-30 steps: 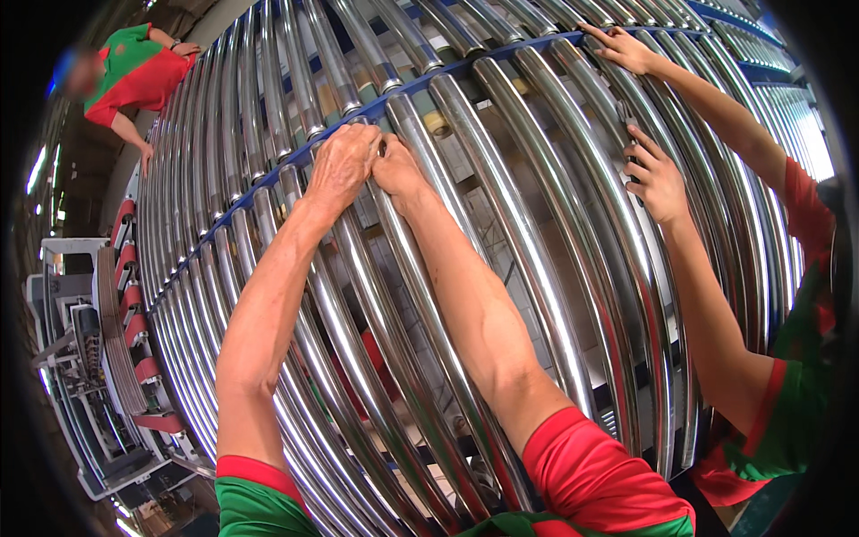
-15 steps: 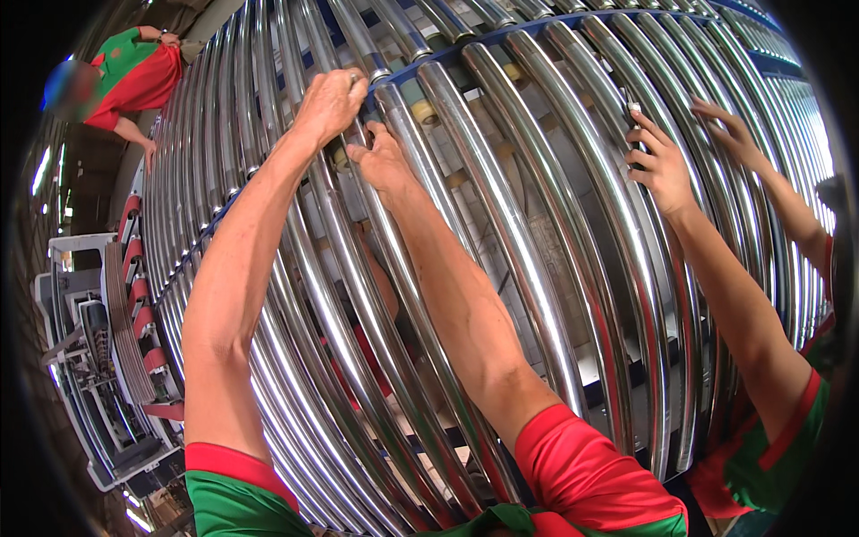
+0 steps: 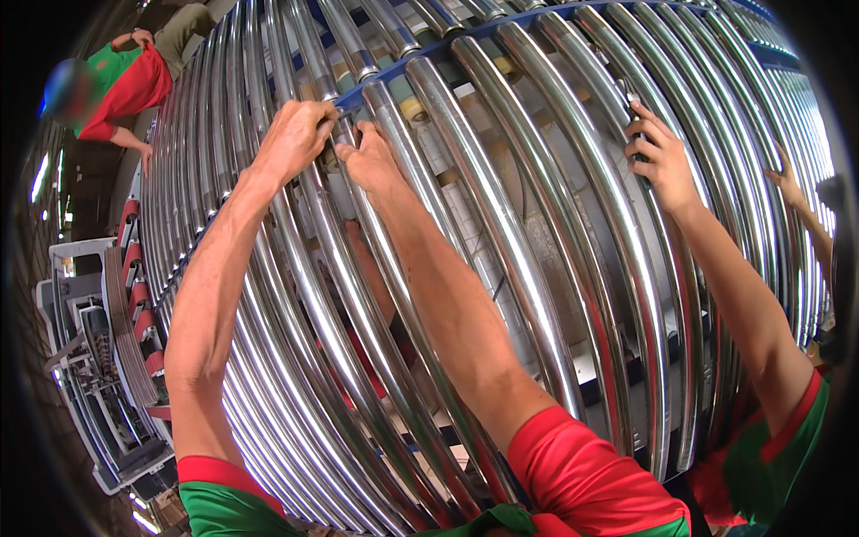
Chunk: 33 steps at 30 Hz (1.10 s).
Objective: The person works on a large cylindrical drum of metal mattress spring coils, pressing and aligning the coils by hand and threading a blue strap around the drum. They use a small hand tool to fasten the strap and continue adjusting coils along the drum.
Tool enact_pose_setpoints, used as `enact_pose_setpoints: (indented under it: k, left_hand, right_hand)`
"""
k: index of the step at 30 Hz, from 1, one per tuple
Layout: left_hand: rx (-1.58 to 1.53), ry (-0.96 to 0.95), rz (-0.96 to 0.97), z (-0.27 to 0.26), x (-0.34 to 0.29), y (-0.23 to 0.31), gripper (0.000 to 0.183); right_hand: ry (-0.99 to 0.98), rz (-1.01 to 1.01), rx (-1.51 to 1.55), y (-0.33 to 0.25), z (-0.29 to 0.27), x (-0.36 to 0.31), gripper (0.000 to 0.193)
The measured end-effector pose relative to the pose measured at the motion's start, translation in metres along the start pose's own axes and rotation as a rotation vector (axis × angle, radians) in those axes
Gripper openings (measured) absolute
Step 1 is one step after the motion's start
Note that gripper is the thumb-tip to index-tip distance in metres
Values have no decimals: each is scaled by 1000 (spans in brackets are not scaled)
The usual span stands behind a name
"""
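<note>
Shiny metal rollers lie side by side across a conveyor frame, their far ends meeting a curved blue rail (image 3: 360, 89). My left hand (image 3: 293, 141) is closed, fingers bent and pressed together, at the roller ends beside this rail. Whatever its fingertips pinch is hidden by the hand. Just to its right, my right hand (image 3: 371, 163) curls its thumb and fingers about the upper part of a metal roller (image 3: 383, 246), which runs down along my right forearm. Gaps between the rollers show pale parts underneath.
At right, a co-worker's hand (image 3: 660, 154) holds a small metal piece (image 3: 630, 93) against the rollers; another hand (image 3: 787, 179) rests farther right. Another person (image 3: 116, 85) in green and red leans at the far left rollers. A grey machine (image 3: 98, 358) stands at left.
My left hand has shifted left and nearer me along the rollers. My right hand has moved slightly left. The other hand at far right has moved farther right.
</note>
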State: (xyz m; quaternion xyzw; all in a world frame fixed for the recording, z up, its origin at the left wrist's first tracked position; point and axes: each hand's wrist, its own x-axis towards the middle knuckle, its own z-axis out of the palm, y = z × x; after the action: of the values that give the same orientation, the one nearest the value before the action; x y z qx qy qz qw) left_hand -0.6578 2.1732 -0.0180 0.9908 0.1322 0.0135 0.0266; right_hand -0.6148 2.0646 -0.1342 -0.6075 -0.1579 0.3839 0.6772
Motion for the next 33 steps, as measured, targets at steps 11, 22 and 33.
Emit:
enact_pose_setpoints:
  k: [11,22,33]
  left_hand:
    - [495,-233,63,22,17,34,12]
    - [670,-253,51,53,37,26,12]
    - [664,-426,10,42,58,32,20]
  right_hand:
    - [68,-86,-3,6,7,10,49]
    - [-13,-104,795,48,40,44,43]
    - [84,-193,-80,44,33,38,46]
